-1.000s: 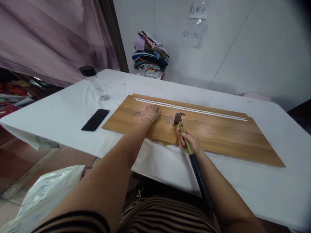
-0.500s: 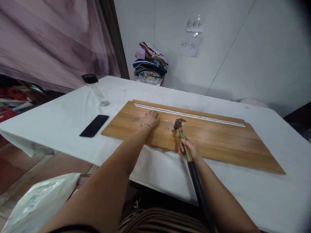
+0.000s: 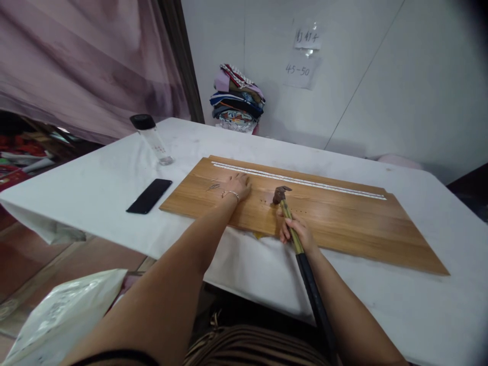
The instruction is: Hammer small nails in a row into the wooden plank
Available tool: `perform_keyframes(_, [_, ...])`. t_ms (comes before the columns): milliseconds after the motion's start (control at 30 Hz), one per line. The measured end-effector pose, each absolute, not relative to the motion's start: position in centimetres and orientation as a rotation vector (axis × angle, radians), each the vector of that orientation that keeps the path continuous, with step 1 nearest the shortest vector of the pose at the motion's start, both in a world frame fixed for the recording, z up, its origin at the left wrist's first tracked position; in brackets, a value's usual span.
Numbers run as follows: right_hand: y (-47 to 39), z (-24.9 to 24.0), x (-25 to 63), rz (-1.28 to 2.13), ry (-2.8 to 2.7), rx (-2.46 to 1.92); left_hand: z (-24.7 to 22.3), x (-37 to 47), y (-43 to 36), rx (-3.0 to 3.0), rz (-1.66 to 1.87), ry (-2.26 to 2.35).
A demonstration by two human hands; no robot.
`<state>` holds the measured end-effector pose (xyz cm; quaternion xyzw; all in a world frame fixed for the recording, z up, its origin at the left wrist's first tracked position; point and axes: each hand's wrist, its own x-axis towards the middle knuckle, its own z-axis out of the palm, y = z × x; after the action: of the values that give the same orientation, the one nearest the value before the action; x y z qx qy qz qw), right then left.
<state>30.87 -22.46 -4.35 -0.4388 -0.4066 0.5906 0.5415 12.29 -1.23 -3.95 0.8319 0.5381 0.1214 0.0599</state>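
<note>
A wooden board (image 3: 343, 229) lies flat, and my left hand (image 3: 238, 186) rests palm down on its left half, fingers stretched out. Just left of that hand is a small bunch of thin nails (image 3: 213, 186). My right hand (image 3: 296, 230) is wrapped round the handle of a claw hammer (image 3: 282, 194) near the board's front edge. The hammer's rusty head is over the middle of the board, and its long handle, black at the lower end, runs back along my forearm. Small dark dots in a row, perhaps nail heads, show on both sides of the hammer head.
White strips with printed marks (image 3: 301, 180) run along the board's far side. On the white-covered table (image 3: 198, 137) are a black phone (image 3: 149, 196) and a clear bottle with a black lid (image 3: 154, 140). Folded clothes (image 3: 238, 99) are stacked by the wall. A plastic bag (image 3: 64, 315) is at lower left.
The camera view has shifted very slightly. Both hands, the hammer and the board keep their places relative to one another.
</note>
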Motion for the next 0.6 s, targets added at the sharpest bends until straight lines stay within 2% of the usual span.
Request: perform_keyframes(600, [-22.43, -4.18, 30.95, 1.409, -0.989, -1.048, -3.83, 12.43, -1.18, 2.505, 0.354, 1.621])
